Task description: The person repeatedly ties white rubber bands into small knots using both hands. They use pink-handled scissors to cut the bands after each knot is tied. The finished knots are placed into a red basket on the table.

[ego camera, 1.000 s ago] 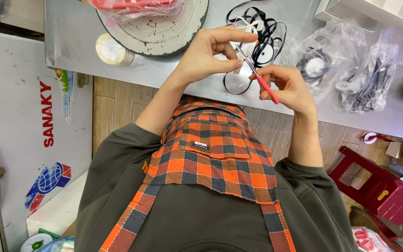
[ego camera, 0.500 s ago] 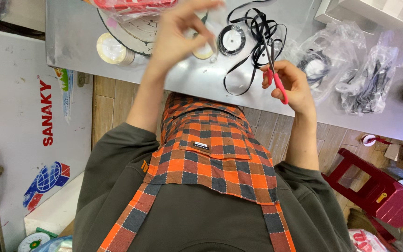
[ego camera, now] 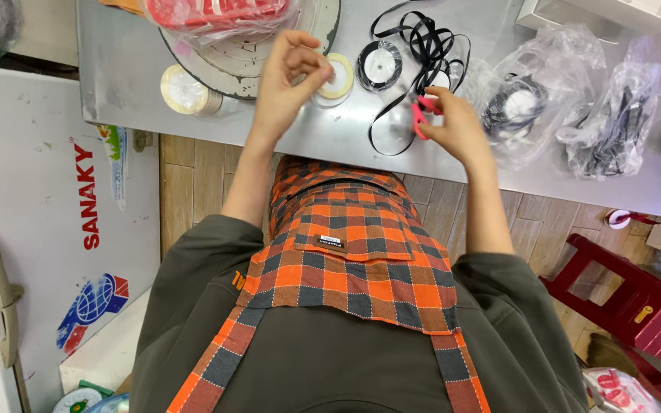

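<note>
**Hands over the ribbon spools on a steel table**

The left hand [ego camera: 288, 80] hovers at upper centre of the frame, fingertips pinched together just beside a cream-coloured tape roll [ego camera: 336, 75]; whether anything sits between them cannot be told. Right of centre, the right hand [ego camera: 453, 126] is closed around small pink-handled scissors [ego camera: 421, 116]. A loose black satin ribbon [ego camera: 415, 53] curls from the scissors up past a black ribbon spool [ego camera: 379, 66]. All lies on the grey metal tabletop [ego camera: 116, 69], with clear plastic bags [ego camera: 568, 99] at upper right.
</note>
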